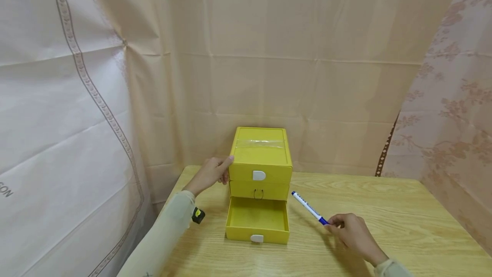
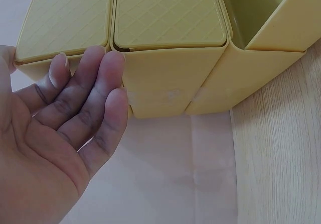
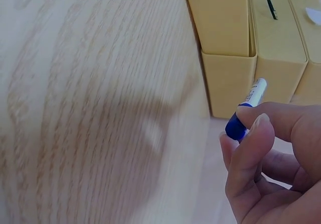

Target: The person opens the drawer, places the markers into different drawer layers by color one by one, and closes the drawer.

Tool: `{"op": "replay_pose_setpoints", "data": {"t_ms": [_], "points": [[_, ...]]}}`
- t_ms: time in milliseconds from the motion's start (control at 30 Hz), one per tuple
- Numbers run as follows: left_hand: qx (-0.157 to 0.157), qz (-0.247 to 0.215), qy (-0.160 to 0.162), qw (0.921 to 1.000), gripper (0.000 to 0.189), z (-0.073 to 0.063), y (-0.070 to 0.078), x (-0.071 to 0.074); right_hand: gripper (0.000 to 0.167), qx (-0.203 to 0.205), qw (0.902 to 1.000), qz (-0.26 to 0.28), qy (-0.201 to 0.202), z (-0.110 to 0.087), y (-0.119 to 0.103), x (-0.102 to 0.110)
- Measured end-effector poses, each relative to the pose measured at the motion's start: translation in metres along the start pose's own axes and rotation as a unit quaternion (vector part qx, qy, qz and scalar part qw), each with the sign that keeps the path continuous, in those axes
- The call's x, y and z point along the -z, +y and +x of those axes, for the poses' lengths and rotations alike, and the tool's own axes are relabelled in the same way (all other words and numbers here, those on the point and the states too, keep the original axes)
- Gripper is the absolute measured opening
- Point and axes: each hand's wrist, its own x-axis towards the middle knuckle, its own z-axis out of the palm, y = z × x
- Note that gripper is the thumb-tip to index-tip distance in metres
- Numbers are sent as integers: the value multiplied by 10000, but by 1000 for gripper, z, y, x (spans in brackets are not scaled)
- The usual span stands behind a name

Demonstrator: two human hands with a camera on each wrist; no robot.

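Note:
A yellow three-tier drawer box (image 1: 261,173) stands on the table, its bottom drawer (image 1: 257,235) pulled out with nothing inside. My left hand (image 1: 211,174) rests on the box's left side, thumb at the top front corner. In the left wrist view, the left hand's fingers (image 2: 83,101) lie against the side wall beside the drawer fronts. To the right of the box, my right hand (image 1: 351,232) pinches a white marker (image 1: 307,206) by its blue end between thumb and fingers. The marker slants up and left toward the box, raised over the table.
A small black and yellow tape measure (image 1: 198,215) lies left of the box, partly behind the left sleeve (image 1: 165,230). The wooden table (image 1: 384,208) extends to the right. A beige curtain (image 1: 265,54) hangs close behind, with a white curtain (image 1: 57,119) on the left.

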Motion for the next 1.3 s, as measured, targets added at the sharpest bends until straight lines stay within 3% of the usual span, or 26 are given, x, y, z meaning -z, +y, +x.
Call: {"op": "replay_pose_setpoints", "data": {"t_ms": [667, 1300], "points": [[-114, -29, 12, 9999, 67, -1, 2, 0, 8, 336, 9994, 46, -108, -7, -10, 2], [133, -80, 49, 9999, 72, -1, 2, -2, 7, 495, 9986, 51, -153, -14, -11, 3]]}}
